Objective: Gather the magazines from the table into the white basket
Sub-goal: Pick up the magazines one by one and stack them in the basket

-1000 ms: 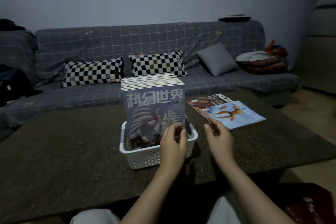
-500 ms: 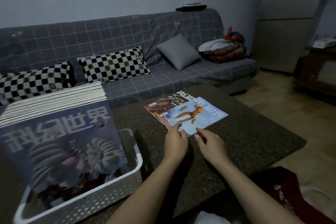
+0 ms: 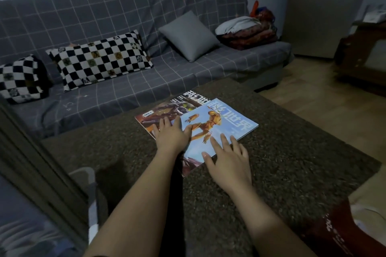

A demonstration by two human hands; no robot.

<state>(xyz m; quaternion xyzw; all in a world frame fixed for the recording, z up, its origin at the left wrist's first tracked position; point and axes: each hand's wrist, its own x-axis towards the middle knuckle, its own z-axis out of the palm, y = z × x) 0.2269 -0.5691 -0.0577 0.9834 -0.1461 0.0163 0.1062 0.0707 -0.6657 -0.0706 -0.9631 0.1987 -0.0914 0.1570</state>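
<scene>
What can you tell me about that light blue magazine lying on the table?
The light blue magazine is thin and glossy, its cover showing an orange figure and large pale characters along the far edge. It lies flat and skewed on the dark speckled table, overlapping a darker magazine beneath it. The right hand rests straight fingers on its near edge; the left hand touches its left side with the thumb.
</scene>
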